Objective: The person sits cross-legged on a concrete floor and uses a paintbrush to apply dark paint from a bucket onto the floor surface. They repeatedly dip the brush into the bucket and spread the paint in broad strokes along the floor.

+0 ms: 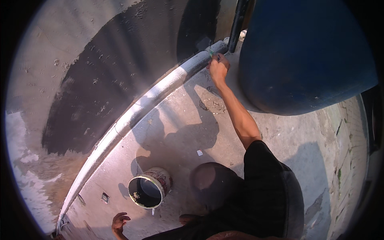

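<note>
My right hand (219, 69) reaches out to the far end of a white pipe (151, 100) that runs along the foot of the wall. Its fingers are closed next to a thin green strand (211, 52) at the pipe; what they grip is hidden by the hand. Low in the picture, my left hand (120, 221) hangs with its fingers loosely curled and apart, holding nothing. Up and right from it stands a bucket (163, 179) with a stained rim, tilted in view, its inside dark with a pale patch.
A large dark blue rounded container (304, 60) takes up the upper right. Beside the pipe's end rises a black post (239, 26). The wall (108, 76) bears a broad dark painted band. On the concrete floor (176, 104) lie a small white scrap (199, 153) and shadows.
</note>
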Demonstrator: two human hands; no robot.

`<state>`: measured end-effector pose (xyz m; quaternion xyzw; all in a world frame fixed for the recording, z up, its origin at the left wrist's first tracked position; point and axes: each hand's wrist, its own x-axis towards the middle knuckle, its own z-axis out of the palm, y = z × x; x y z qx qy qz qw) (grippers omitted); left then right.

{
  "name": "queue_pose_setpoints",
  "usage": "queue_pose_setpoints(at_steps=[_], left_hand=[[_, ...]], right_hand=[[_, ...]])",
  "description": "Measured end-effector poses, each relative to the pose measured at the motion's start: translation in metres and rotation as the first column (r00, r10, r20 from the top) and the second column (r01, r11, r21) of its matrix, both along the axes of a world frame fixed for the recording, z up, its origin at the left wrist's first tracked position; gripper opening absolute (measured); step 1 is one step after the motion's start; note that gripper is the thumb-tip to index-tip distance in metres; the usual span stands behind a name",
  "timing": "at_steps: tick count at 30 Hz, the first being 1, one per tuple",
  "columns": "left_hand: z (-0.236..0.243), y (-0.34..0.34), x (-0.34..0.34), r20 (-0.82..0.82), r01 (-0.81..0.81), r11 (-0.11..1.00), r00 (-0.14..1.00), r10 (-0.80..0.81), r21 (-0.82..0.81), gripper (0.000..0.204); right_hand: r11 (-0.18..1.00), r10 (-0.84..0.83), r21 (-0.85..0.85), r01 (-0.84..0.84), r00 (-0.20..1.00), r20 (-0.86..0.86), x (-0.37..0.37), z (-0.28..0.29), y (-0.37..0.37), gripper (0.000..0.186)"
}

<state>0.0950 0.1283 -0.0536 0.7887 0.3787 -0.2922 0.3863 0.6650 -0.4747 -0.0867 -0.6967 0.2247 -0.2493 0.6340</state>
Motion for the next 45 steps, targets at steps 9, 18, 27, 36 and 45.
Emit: queue_pose_setpoints(at_steps=[9, 18, 27, 36, 45], left_hand=[[0.017, 0.004, -0.034, -0.11, -0.22, 0.974, 0.971, 0.214, -0.049, 0.024], [0.016, 0.014, -0.067, -0.141, -0.224, 0.968, 0.968, 0.207, -0.116, 0.043], [0.022, 0.011, -0.06, -0.016, -0.122, 0.971, 0.992, 0.121, -0.207, 0.047], [0.018, 0.006, -0.044, -0.032, -0.13, 0.981, 0.991, 0.127, -0.145, 0.036], [0.023, -0.008, -0.04, 0.033, -0.076, 0.996, 0.996, 0.078, -0.052, 0.029]], right_hand=[[0.841, -0.342, -0.449, 0.302, 0.94, -0.01, 0.11, -0.091, -0.079, 0.03], [0.856, -0.344, -0.44, 0.272, 0.934, -0.092, 0.151, -0.091, -0.073, 0.027], [0.883, -0.239, -0.431, 0.186, 0.968, -0.073, 0.137, -0.092, -0.022, 0.025], [0.94, -0.17, -0.315, 0.13, 0.98, -0.101, 0.098, -0.084, 0.027, 0.025], [0.955, -0.111, -0.274, 0.112, 0.994, 0.017, 0.062, -0.093, 0.087, 0.025]])
